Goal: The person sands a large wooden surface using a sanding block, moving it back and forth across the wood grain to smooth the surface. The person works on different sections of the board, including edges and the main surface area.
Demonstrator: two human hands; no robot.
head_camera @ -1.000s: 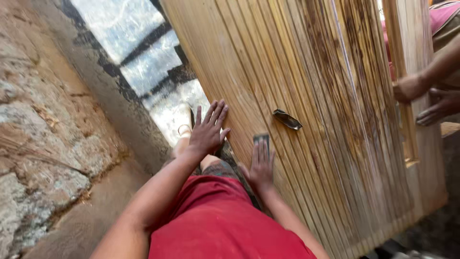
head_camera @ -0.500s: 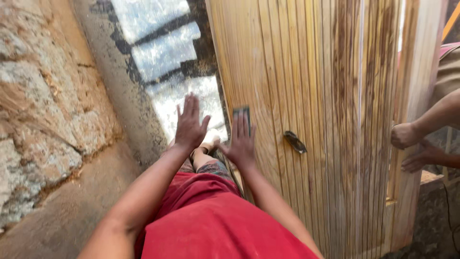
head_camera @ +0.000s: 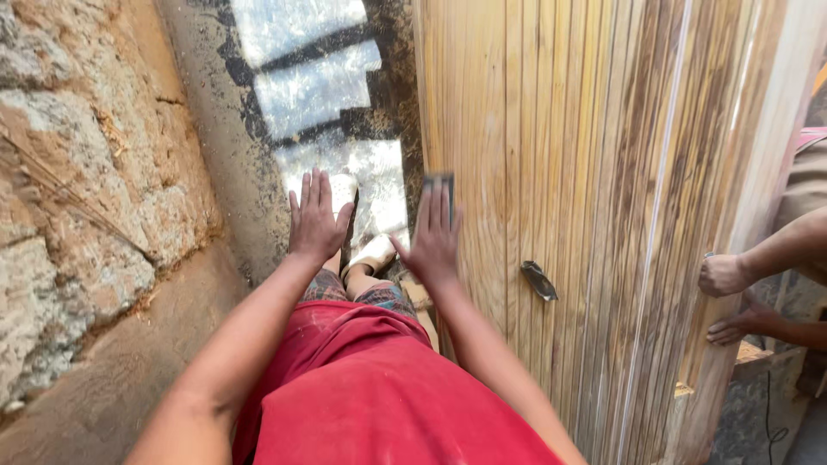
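1. The right hand (head_camera: 433, 234) is spread flat, fingers pointing to 12 o'clock, with a small dark block (head_camera: 439, 182) showing at its fingertips; whether the block is pinned under them or simply gripped cannot be told. The hand lies at the left edge of the wooden door (head_camera: 603, 172).
2. The left hand (head_camera: 315, 220) is open too, fingers together and straight, at 9 o'clock from the right hand and apart from it. It holds nothing, and sunlit floor (head_camera: 310, 77) shows behind it.
3. The ribbed, streaked door fills the 3 o'clock side of the view, with a dark metal handle (head_camera: 538, 281) on its face at 4 o'clock from the right hand.
4. At the door's far edge, another person's two hands (head_camera: 724, 275) grip its frame.
5. A rough stone wall (head_camera: 77, 198) stands at 9 o'clock.
6. A red garment (head_camera: 379, 396) covers the person's body at 6 o'clock.
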